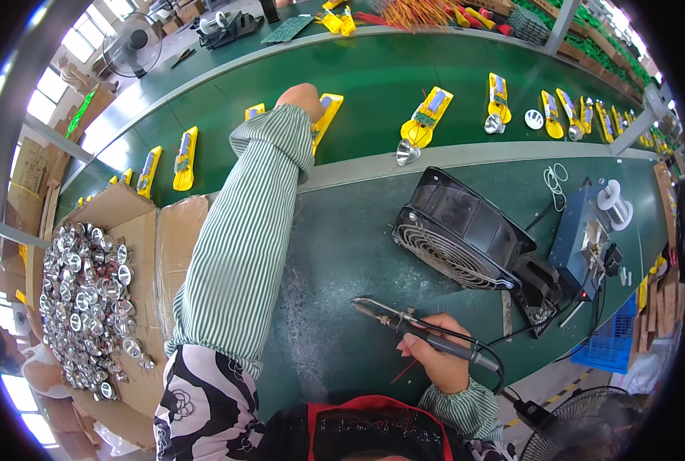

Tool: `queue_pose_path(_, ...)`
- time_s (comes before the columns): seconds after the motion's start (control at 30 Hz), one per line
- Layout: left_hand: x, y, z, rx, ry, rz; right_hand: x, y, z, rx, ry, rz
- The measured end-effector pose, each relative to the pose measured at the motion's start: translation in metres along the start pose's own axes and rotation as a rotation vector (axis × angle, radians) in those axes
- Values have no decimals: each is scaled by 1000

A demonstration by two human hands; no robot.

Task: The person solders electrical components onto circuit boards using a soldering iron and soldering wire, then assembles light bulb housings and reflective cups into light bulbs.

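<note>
My left hand [302, 98] reaches far out over the green belt, closed at the edge of a yellow flashlight housing [328, 123]; its fingertips are mostly hidden. Another yellow housing [255, 111] shows just left of that hand. Above the near worktop my right hand [441, 355] grips a soldering iron [434, 343] with a thin metal feed tube along its shaft. The iron's tip points left and away, touching nothing I can see. A short red wire [402, 372] sticks out beneath the right hand.
Several yellow housings with green circuit boards and reflectors line the belt [242, 73]. A black box fan [465, 230] and a blue soldering unit with a solder spool [614, 204] stand at right. Left is a cardboard box [139, 230] of reflectors [89, 307].
</note>
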State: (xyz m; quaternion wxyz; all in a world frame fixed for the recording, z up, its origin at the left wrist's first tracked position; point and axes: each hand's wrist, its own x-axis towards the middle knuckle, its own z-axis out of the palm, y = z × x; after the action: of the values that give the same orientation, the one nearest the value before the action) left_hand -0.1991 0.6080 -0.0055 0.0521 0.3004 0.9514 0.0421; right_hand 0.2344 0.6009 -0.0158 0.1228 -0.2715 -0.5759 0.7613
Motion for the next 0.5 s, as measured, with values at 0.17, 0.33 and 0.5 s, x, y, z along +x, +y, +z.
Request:
queue_pose_path(0.17, 13, 8, -5, 61, -80, -45, 1, 2, -2, -11, -27, -6)
queue_pose_path(0.33, 29, 1, -6, 53, -136, -90, 2, 1, -1, -37, -39, -5)
queue_pose_path(0.5, 32, 19, -9, 19, -244, -90, 4, 0, -2, -60, -26, 10)
